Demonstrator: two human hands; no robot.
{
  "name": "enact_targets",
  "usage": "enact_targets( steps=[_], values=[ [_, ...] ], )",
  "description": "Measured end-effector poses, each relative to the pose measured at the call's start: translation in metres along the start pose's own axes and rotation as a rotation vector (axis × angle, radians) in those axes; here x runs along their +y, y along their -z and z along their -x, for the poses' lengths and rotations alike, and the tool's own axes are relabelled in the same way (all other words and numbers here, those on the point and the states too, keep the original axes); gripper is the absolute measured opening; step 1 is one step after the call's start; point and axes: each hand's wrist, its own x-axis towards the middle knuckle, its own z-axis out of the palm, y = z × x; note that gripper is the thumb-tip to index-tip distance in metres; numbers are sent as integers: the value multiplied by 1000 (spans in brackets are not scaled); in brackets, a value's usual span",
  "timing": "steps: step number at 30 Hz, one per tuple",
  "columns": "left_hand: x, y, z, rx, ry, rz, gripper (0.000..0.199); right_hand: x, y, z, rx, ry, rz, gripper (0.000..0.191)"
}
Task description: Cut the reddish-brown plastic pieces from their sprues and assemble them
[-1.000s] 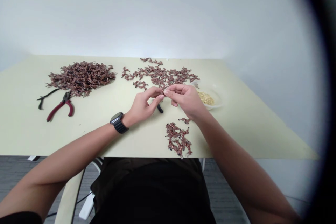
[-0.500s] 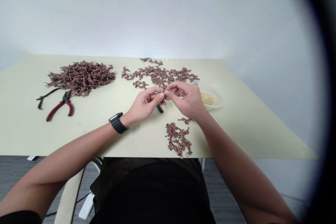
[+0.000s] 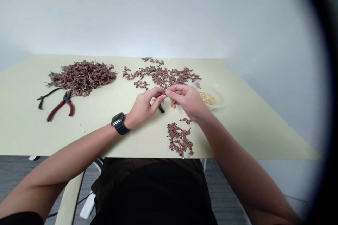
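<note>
Left hand and right hand close a fingertip grip on a tiny brown piece; a large heap of brown pieces lies left, a looser spread behind, a small cluster nearer

We look down at our left hand and right hand meeting above a pale green tabletop, fingertips pinching a small brown piece. A black-handled tool lies just under the left hand, which wears a black watch. Near the right hand sits a clear bowl of pale grains. Reddish-brown pieces lie in a large heap, a loose scatter and a smaller pile. Red-handled pliers rest at far left.
</note>
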Motion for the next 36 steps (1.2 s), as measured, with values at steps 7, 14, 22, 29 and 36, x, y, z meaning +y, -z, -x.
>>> enact_targets(
  steps=[7,14,22,29,36],
  values=[
    [-5,6,-1,8,-182,-119,25,-4,1,-2,-177,-197,-309,39],
    [5,-1,-4,-65,183,408,28,-3,-1,2,52,164,150,29],
    [5,-4,-3,-74,213,458,30,-2,-7,8,152,414,544,18],
    [-5,3,-1,-23,-86,-41,18,3,-9,4,39,45,-8,33],
    [-6,4,-2,-5,-115,-71,18,2,-4,-1,-74,-119,-213,38]
  ],
)
